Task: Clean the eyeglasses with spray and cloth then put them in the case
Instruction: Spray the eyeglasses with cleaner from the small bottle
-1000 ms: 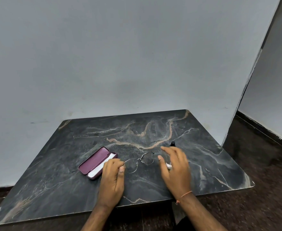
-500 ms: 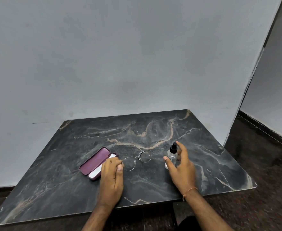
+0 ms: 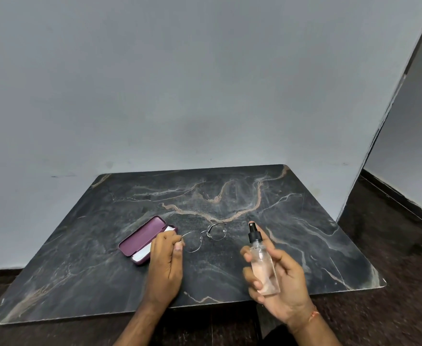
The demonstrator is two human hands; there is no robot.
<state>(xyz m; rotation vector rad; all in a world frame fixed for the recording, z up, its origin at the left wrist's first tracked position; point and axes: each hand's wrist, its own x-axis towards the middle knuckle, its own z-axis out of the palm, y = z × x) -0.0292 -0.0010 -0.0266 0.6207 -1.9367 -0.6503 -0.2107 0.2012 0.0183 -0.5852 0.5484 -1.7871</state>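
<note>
Your right hand (image 3: 278,278) is wrapped around a clear spray bottle (image 3: 262,264), fingers curled on its body and thumb behind it, holding it upright above the near right part of the black marble table (image 3: 317,233); the black pump cap (image 3: 254,233) points up and away from you. Your left hand (image 3: 166,263) pinches the near left end of the wire-framed eyeglasses (image 3: 203,237) between thumb and forefinger, the remaining fingers folded in. The glasses sit between your two hands, lenses toward the wall; whether the far lens rests on the marble or is raised off it cannot be told. Just left of your left hand lies the open maroon eyeglass case (image 3: 141,239), its lid tipped back, with a white cloth (image 3: 142,253) lying in the near half, partly hidden by your knuckles. A thin orange thread (image 3: 313,315) circles your right wrist.
</note>
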